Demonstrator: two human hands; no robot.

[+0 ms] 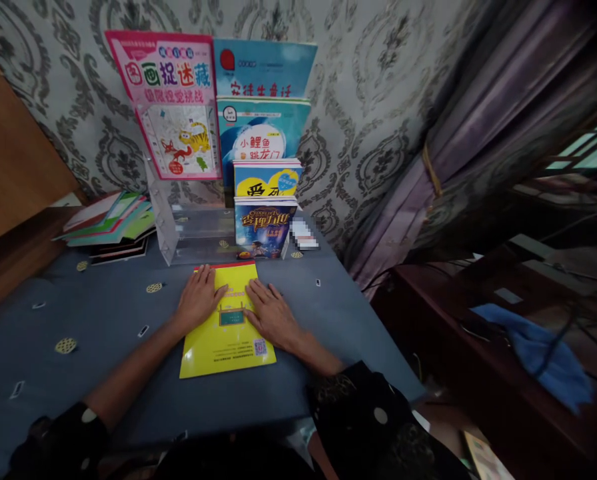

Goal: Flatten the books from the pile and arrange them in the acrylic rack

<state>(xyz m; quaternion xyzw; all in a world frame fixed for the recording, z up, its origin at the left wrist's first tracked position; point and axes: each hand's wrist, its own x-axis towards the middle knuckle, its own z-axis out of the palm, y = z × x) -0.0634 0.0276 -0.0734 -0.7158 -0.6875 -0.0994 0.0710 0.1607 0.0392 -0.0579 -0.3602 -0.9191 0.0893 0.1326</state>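
Observation:
A yellow book [213, 350] with a red strip along its far edge lies flat on the table, a QR code near its front right corner. My left hand [201, 295] rests on its left half, fingers stretched forward. On the right half lies my right hand [271, 312], its fingers spread flat. Just beyond the book stands a clear tiered book rack [201, 230]. It holds a pink book [176, 113] at the upper left and a column of books on the right, with a dark blue book [262, 230] lowest.
A loose stack of thin books [111, 220] lies at the back left of the table [103, 300]. Patterned wallpaper and a tied purple curtain [403, 180] are behind. At the right, a blue cloth [533, 353] lies on a dark red cabinet [428, 300].

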